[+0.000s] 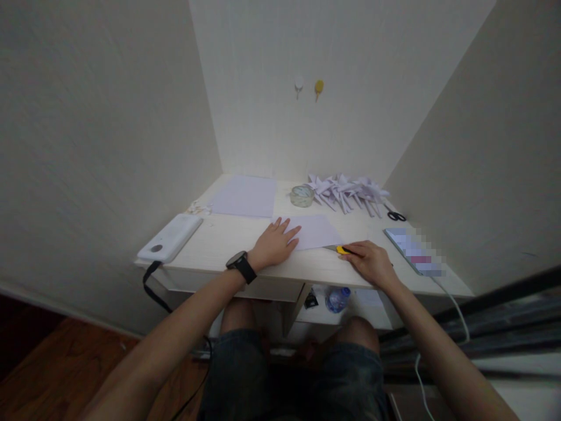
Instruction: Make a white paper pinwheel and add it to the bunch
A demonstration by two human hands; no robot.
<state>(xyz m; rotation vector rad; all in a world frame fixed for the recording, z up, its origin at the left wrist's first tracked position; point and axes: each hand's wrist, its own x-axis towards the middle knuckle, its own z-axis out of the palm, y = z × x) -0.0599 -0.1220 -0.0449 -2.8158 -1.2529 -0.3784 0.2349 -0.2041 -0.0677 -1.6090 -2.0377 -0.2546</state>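
Observation:
My left hand lies flat with its fingers spread on the left part of a folded-looking white sheet of paper. In my right hand is a yellow and black utility knife, gripped by the handle. Its blade is extended and points left, lying along the sheet's near edge at the right corner. Whether the blade is between paper layers I cannot tell. Behind the sheet stands a roll of clear tape. A row of folded white paper pinwheel-like shapes is at the back right.
A paper stack lies at the back left, a white power bank-like device at the left edge. Black-handled scissors and a phone with a cable are on the right. A bottle rests on the shelf below.

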